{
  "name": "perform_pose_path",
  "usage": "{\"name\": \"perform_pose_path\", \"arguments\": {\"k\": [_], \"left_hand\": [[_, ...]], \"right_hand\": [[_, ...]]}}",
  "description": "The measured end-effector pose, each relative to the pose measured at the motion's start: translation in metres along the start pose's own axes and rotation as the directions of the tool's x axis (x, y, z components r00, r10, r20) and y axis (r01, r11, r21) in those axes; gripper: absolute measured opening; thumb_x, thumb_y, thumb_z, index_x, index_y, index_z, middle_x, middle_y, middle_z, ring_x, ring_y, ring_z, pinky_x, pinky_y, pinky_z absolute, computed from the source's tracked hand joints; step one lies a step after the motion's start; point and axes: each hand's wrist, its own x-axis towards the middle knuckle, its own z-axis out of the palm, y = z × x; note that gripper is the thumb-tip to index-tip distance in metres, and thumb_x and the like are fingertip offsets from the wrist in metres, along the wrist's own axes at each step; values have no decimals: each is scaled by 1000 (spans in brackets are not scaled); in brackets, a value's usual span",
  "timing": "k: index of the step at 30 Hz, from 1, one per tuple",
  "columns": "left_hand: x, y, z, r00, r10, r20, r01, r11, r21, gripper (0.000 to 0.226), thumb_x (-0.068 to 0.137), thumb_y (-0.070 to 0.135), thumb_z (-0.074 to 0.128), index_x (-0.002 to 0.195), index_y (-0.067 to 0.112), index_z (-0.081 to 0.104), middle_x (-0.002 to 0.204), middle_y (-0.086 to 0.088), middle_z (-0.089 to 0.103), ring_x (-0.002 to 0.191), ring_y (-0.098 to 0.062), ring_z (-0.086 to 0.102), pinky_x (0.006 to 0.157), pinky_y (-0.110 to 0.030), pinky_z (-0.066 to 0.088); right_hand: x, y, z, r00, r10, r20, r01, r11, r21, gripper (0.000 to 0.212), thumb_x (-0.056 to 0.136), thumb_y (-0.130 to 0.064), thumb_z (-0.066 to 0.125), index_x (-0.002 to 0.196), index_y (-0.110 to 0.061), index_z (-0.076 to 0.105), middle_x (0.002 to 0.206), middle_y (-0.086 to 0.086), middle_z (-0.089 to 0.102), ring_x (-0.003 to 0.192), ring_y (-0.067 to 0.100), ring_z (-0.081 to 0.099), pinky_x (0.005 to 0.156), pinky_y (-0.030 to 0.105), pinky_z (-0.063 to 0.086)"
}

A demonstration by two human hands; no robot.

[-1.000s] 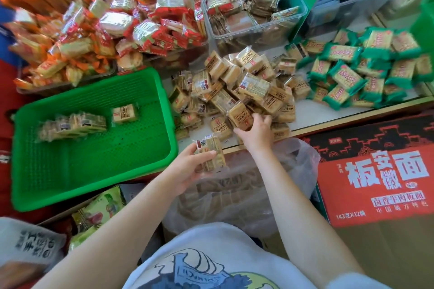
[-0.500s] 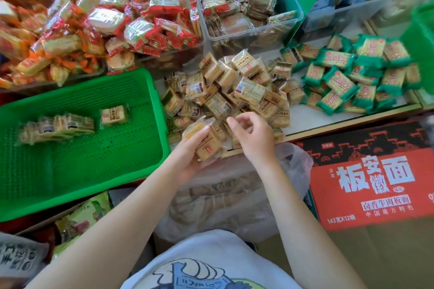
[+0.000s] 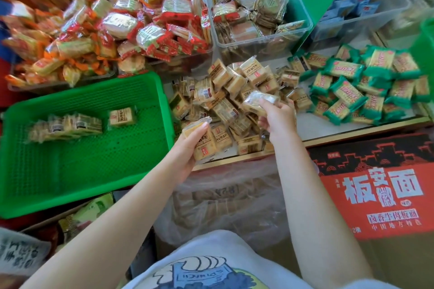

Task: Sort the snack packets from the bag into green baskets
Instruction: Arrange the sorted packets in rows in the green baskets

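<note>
two bare hands work over the near edge of the pale tabletop (image 3: 312,124). nearest the person, below that edge, sits a clear plastic bag (image 3: 225,204) with tan packets dimly visible inside; beside it on the right stands a red and black printed cardboard carton (image 3: 375,195). the left hand (image 3: 187,148) grips a small stack of tan clear-wrapped biscuit packets (image 3: 202,141), thumb laid across the top one, the stack's long axis slanting from lower right up to the upper left, its far end pointing toward the green basket. the right hand (image 3: 278,119), a little higher and to the right, pinches a single clear-wrapped tan packet (image 3: 257,102) by its near end, its long axis running roughly left-right and tilted, with its free end toward the left. under and beyond both hands lies a loose heap of tan square snack packets (image 3: 234,91), lying at all angles. left of the heap sits the green perforated plastic basket (image 3: 82,159); in it a row of tan packets (image 3: 65,125) lies with its line running left-right, and one single tan packet (image 3: 122,117) lies just right of it. right of the heap is a spread of green-edged wrapped biscuit packets (image 3: 366,87). farther back are red-wrapped snack packets (image 3: 152,23), orange-wrapped ones (image 3: 47,37), and a clear plastic tub (image 3: 296,30) holding brown packets.
</note>
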Motion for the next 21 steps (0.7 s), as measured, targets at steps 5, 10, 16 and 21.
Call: {"name": "perform_pose_path", "arguments": {"k": [5, 10, 16, 21], "left_hand": [[-10, 9, -5, 997, 45, -55, -49, 996, -78, 29, 100, 39, 54, 123, 23, 63, 108, -3, 76, 103, -21, 70, 104, -47, 49], [-27, 12, -13, 998, 30, -62, -39, 989, -143, 60, 97, 65, 41, 128, 20, 66, 121, -9, 72, 113, -26, 66, 103, -44, 46], [-59, 13, -34, 996, 77, -43, -86, 966, -245, 64, 92, 69, 44, 114, 14, 69, 111, -9, 74, 98, -22, 72, 86, -37, 55], [-76, 14, -65, 973, 133, -188, -210, 848, -486, 73, 74, 51, 76, 129, 6, 58, 126, -23, 64, 116, -41, 64, 103, -58, 48]], "right_hand": [[-94, 6, 8, 952, -147, 270, 114, 984, 136, 27, 91, -19, 72, 113, -16, 56, 102, 7, 72, 80, 17, 69, 71, 31, 56], [-151, 32, 37, 857, -374, 354, 425, 902, -75, 36, 91, -19, 74, 119, -23, 51, 102, -3, 69, 89, 4, 67, 76, 24, 56], [-172, 62, 74, 733, -534, 422, 670, 674, -310, 29, 91, -39, 70, 116, -38, 56, 116, -7, 57, 109, 12, 56, 96, 38, 50], [-200, 93, 118, 810, -414, 415, 530, 820, -217, 67, 95, -42, 65, 151, -34, 28, 141, 0, 39, 117, -8, 50, 92, 13, 46]]}}
